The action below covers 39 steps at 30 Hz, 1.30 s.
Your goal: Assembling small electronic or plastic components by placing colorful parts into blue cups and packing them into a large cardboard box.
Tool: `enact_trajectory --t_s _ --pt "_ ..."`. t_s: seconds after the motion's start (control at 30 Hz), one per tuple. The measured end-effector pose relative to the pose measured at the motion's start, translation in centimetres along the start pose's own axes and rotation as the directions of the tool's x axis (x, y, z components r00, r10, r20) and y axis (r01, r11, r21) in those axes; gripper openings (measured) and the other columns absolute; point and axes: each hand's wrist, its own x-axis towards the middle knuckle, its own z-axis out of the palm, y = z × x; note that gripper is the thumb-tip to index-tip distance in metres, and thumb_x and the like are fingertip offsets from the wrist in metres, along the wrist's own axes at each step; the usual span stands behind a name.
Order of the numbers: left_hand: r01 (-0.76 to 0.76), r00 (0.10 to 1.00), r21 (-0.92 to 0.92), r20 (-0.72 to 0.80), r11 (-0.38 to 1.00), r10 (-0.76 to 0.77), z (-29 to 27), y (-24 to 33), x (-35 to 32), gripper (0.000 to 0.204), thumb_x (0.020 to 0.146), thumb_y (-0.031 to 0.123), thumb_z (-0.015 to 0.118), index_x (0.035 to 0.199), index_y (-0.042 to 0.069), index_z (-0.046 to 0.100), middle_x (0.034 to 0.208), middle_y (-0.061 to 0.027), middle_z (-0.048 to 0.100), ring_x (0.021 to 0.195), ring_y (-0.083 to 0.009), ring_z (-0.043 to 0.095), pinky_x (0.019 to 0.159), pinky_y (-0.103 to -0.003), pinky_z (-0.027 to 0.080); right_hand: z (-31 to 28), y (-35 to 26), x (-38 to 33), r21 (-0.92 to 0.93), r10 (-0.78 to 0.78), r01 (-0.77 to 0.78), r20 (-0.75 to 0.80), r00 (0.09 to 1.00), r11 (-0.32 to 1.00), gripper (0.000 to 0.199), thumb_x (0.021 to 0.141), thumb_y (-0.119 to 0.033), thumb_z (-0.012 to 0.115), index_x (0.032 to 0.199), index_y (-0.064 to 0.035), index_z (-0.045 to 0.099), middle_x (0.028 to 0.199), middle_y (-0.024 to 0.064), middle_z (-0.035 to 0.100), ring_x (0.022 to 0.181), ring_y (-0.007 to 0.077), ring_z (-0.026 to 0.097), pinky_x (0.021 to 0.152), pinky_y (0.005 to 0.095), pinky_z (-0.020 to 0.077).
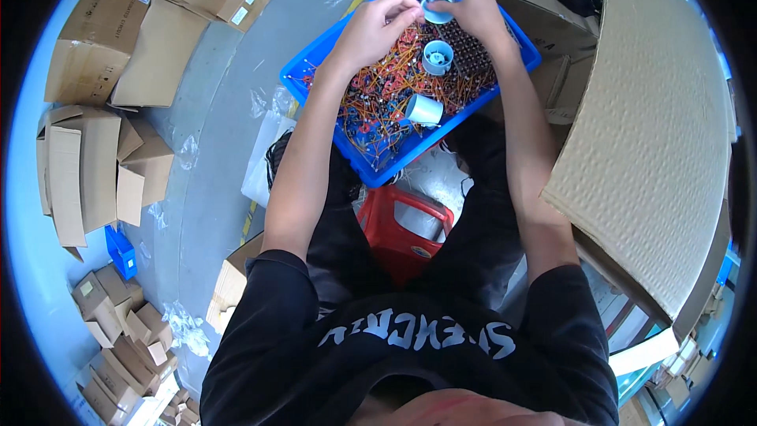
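Observation:
My right hand (475, 9) grips a pale blue, cup-shaped plastic part (436, 14) over the far side of a blue tray (378, 170). Against that part's left rim, my left hand (377, 30) is closed in a pinch; what its fingertips hold, if anything, is too small to make out. A second pale blue cup part (438, 57) sits just below my hands with its opening up. Nearer to me a third one (424, 110) lies on its side. Beneath them spreads a tangle of orange wires (377, 102) with small red and dark pieces.
At the tray's right side is a dark gridded block (467, 49). A red stool (394, 241) stands between my legs. To the right rises a large cardboard flap (643, 134). Cardboard boxes (98, 39) line the left, with plastic scraps (188, 327) on the floor.

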Motion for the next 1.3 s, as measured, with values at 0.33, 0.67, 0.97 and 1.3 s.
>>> enact_trajectory --t_s 0.33,0.67,0.97,1.3 --pt "0.258 0.772 0.534 0.387 0.805 -0.504 0.1 -3.0 -1.3 0.031 0.092 0.030 0.056 0.104 0.002 0.059 0.099 -0.0110 0.067 0.091 -0.0213 0.063 0.079 -0.032 0.049 -0.9 4.0 -2.1 -0.092 0.074 -0.061 0.143 0.987 0.994 0.040 0.067 -0.014 0.079 0.100 -0.0040 0.058 0.094 0.0150 0.065 0.087 0.0261 0.064 0.078 0.0370 0.0503" --pt "0.179 0.724 0.647 0.424 0.741 -0.545 0.9 -5.6 -1.1 0.040 0.084 0.039 0.063 0.104 0.004 0.061 0.099 -0.0156 0.066 0.094 -0.0309 0.063 0.078 -0.042 0.049 -0.9 1.2 -1.3 -0.246 0.039 -0.043 -0.022 0.999 0.968 0.036 0.073 -0.022 0.074 0.100 -0.0034 0.062 0.099 0.0176 0.064 0.091 0.0341 0.062 0.080 0.0403 0.0495" --pt "0.015 0.748 0.788 0.400 0.616 -0.530 3.1 -7.1 -1.5 0.040 0.078 0.037 0.068 0.103 0.006 0.060 0.093 -0.0155 0.066 0.090 -0.0310 0.063 0.074 -0.042 0.050 2.4 -2.7 -4.7 -0.491 0.168 0.095 0.465 0.869 0.866 0.041 0.069 -0.028 0.077 0.102 -0.0070 0.064 0.096 0.0126 0.066 0.092 0.0302 0.064 0.079 0.0418 0.0516" --pt "0.403 0.807 0.245 0.359 0.882 -0.469 0.2 -4.6 -0.1 0.034 0.091 0.032 0.057 0.111 0.006 0.052 0.087 -0.0112 0.064 0.083 -0.0223 0.064 0.067 -0.034 0.051 -0.5 -2.4 -2.2 -0.133 0.338 -0.317 0.534 0.775 0.939 0.045 0.074 -0.042 0.072 0.094 -0.0028 0.065 0.080 0.0117 0.067 0.074 0.0202 0.066 0.067 0.0316 0.0532"
